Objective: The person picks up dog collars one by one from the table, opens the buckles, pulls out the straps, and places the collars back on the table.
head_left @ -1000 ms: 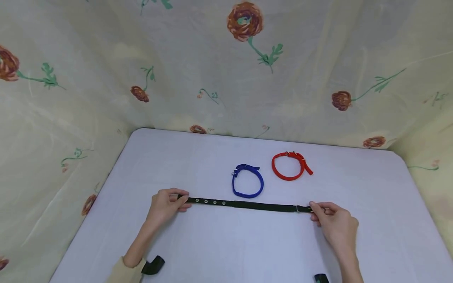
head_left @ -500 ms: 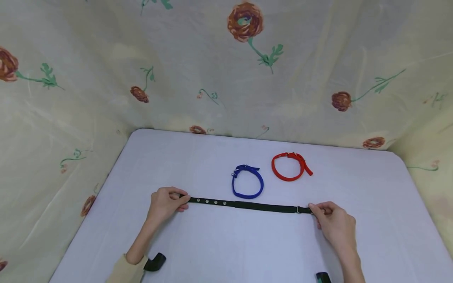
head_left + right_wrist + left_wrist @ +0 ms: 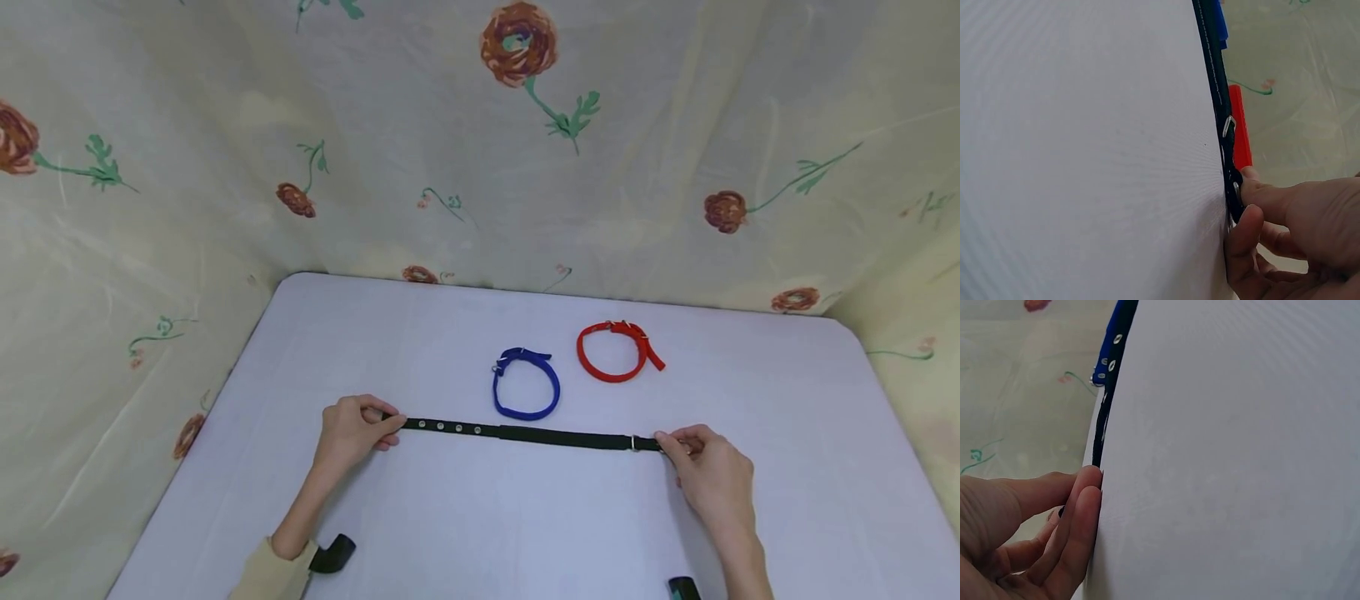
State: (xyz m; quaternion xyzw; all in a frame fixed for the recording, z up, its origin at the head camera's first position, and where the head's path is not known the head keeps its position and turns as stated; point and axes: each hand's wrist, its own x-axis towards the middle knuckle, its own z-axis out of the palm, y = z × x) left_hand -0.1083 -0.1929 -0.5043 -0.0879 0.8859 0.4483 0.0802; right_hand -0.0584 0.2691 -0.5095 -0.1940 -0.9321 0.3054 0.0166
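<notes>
Black strap (image 3: 566, 437), ends in the pinch of both hands (image 3: 352, 435) (image 3: 716, 479), white tabletop (image 3: 480, 525) below, flowered drapes (image 3: 637, 167) beyond

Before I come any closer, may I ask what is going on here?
Someone is holding a dark strap out straight: the left hand pinches the end near its metal eyelets, the right hand the end near its metal ring. Beyond it on the table, a blue collar and a red collar lie looped and untouched, the red one farther back and to the right.
</notes>
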